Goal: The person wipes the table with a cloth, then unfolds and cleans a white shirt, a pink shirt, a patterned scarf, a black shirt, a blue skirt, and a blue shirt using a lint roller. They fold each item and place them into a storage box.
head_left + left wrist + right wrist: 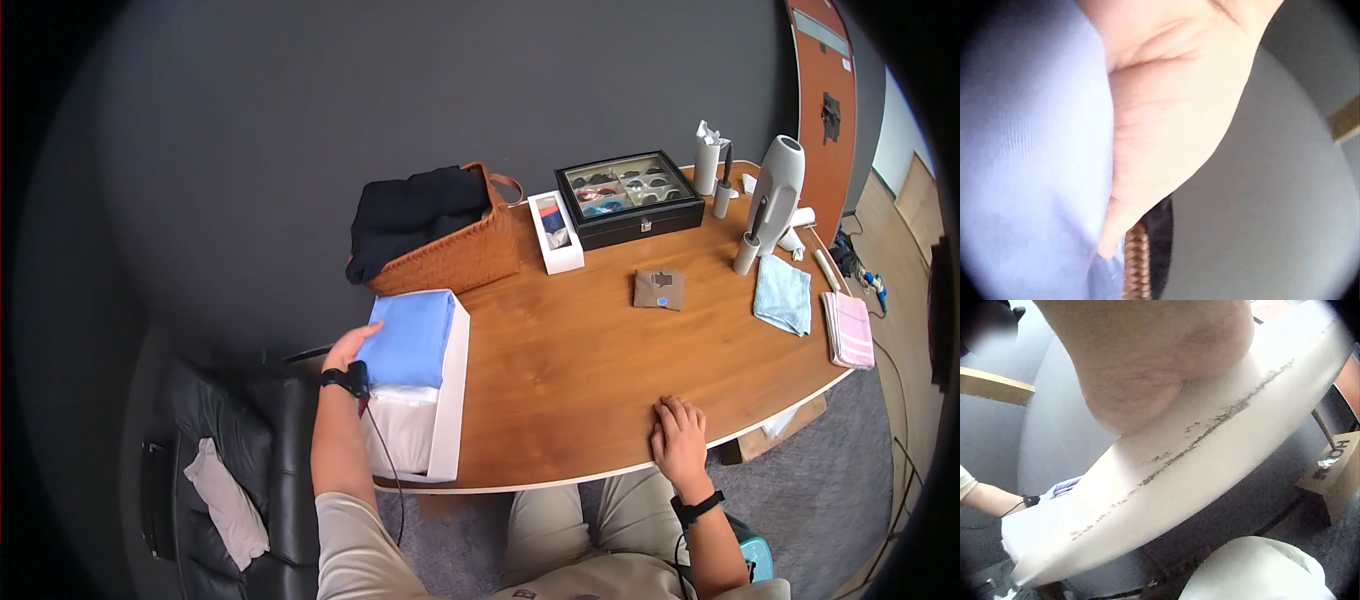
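In the head view my left hand (350,347) lies at the left edge of a folded blue cloth (408,335), which sits in the far part of a long white box (452,400). A white cloth and a pale folded cloth (402,435) fill the nearer part. The left wrist view shows my left hand (1169,119) against the blue cloth (1035,150), its thumb touching the fabric and most fingers hidden. At the table's front edge my right hand (681,440) rests with fingers loosely bent, holding nothing; its heel (1166,369) also shows in the right wrist view.
Behind the box stands a brown basket (450,257) with dark clothing (425,215). Farther right are a small white box (563,260), a black glasses case (640,228), a brown pouch (658,290), white appliances (778,195), a light blue cloth (783,295) and a pink cloth (850,330).
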`<state>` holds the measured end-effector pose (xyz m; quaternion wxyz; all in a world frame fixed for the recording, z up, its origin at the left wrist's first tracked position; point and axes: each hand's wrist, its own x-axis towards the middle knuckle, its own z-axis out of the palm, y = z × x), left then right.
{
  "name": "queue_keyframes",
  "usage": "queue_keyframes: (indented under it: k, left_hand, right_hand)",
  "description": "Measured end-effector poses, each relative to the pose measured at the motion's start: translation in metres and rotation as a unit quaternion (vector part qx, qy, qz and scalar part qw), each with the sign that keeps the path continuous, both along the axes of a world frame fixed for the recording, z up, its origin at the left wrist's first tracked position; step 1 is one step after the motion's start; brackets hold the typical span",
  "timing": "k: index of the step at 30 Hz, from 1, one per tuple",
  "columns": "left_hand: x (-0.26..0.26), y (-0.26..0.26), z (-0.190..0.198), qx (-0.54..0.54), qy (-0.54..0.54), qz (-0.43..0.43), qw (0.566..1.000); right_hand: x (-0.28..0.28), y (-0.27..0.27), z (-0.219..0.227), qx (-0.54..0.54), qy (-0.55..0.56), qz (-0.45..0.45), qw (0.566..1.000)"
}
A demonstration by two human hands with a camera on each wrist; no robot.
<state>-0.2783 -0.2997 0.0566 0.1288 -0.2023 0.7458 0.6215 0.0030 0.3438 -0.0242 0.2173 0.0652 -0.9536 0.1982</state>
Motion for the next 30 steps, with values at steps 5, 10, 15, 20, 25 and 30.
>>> queue_keyframes:
  k: [5,10,15,20,25,30]
  left_hand:
    - [-0.008,0.008,0.011,-0.142,-0.032,-0.002,0.989]
    - [0.027,0.045,0.031,-0.502,0.130,-0.052,0.853]
    - [0.026,0.047,0.006,-0.498,0.099,-0.008,0.861]
    - [0.030,0.064,0.022,-0.489,0.086,0.001,0.868]
    - [0.056,0.128,0.079,-0.586,0.294,-0.191,0.731]
    - [0.044,0.154,0.030,-0.589,0.183,-0.259,0.744]
  right_hand:
    - [0.000,-0.002,-0.001,0.001,0.000,-0.005,1.000]
    - [-0.001,-0.003,-0.003,0.010,0.005,-0.008,1.000]
    - [0.000,-0.001,-0.002,0.004,0.012,-0.007,1.000]
    - [0.000,-0.001,-0.003,0.007,0.002,-0.006,1.000]
    - [0.000,-0.001,-0.005,0.006,0.003,-0.011,1.000]
    - [-0.001,-0.001,-0.003,0.006,0.006,-0.011,1.000]
